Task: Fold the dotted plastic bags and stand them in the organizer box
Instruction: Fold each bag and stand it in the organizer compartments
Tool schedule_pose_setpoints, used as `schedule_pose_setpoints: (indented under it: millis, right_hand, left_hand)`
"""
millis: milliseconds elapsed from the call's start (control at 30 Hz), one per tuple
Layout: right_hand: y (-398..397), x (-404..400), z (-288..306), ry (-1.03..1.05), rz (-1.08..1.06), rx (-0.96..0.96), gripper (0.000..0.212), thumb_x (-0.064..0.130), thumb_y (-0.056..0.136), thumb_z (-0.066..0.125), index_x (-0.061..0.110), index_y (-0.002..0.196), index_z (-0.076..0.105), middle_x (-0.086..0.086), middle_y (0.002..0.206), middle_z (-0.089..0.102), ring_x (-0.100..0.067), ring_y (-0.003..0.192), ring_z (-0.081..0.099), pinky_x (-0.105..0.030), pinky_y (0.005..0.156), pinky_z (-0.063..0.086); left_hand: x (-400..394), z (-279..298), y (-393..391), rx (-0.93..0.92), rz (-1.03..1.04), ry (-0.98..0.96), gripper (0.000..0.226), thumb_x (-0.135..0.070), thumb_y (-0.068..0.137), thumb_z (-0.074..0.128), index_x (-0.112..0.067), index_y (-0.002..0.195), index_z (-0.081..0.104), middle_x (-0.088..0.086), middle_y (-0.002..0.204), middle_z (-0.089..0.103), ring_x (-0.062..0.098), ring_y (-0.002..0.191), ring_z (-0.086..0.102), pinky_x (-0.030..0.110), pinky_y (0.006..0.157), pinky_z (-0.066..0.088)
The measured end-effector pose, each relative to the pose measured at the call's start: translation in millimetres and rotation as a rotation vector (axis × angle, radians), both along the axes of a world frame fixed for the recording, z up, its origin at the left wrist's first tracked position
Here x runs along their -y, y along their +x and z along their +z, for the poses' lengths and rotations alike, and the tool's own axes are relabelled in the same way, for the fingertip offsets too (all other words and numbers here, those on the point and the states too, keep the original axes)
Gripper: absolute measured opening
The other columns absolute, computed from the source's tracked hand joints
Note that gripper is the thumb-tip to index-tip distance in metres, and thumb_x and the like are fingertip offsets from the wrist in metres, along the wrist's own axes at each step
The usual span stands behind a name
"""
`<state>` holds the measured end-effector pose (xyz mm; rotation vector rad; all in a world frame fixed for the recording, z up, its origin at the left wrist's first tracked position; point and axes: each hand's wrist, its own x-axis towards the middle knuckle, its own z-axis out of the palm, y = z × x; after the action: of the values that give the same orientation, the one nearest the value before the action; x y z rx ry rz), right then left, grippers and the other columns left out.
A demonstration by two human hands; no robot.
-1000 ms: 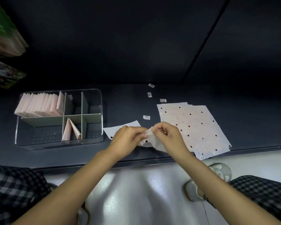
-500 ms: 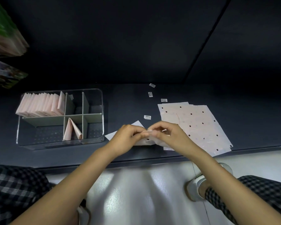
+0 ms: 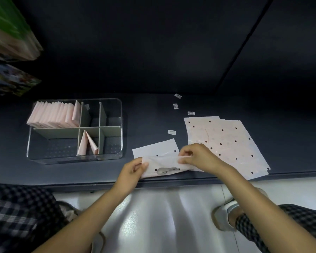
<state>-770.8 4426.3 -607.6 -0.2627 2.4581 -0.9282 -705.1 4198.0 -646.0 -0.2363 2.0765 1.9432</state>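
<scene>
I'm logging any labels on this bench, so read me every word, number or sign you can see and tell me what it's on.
No text can be read.
Four small stickers on the tabletop: barcode-like print, too small to read.
Bag held between left hand and right hand: grey mark with a small triangle sign, no legible words.
Sticker in the organizer box: blurred.

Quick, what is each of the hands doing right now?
Left hand: pinches the left end of the folded pink dotted plastic bag.
Right hand: pinches the bag's right end.
</scene>
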Motion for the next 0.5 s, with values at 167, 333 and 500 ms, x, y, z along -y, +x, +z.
schedule_pose_setpoints:
  millis: [167, 333, 500]
  right_hand:
    - [-35, 26, -20, 0.103, 0.016, -0.119, 0.008, 0.023, 0.087, 0.062, 0.018, 0.086, 0.068, 0.003, 0.096, 0.067, -0.018, 0.098, 0.056, -0.033, 0.088, 0.045]
    - [-61, 43, -45, 0.224, -0.007, -0.108, 0.015, 0.028, 0.091, 0.057, 0.016, 0.094, 0.066, -0.002, 0.106, 0.066, -0.022, 0.101, 0.058, -0.034, 0.086, 0.047]
    - [-70, 50, -62, 0.288, -0.006, -0.081, 0.014, 0.031, 0.091, 0.057, 0.019, 0.092, 0.063, -0.003, 0.105, 0.066, -0.023, 0.101, 0.057, -0.032, 0.081, 0.044]
  left_hand:
    - [-1, -16, 7, 0.062, 0.152, -0.058, 0.039, -0.008, 0.093, 0.056, -0.015, 0.129, 0.043, 0.010, 0.094, 0.066, 0.014, 0.083, 0.060, 0.023, 0.081, 0.047]
    - [-1, -26, 9, -0.077, 0.190, -0.400, 0.054, -0.015, 0.091, 0.059, -0.021, 0.139, 0.035, 0.000, 0.122, 0.050, 0.015, 0.101, 0.055, 0.036, 0.090, 0.048]
    - [-9, -32, 18, -0.410, -0.183, -0.887, 0.056, -0.028, 0.093, 0.052, -0.020, 0.145, 0.032, -0.002, 0.153, 0.026, 0.020, 0.140, 0.024, 0.031, 0.116, 0.020]
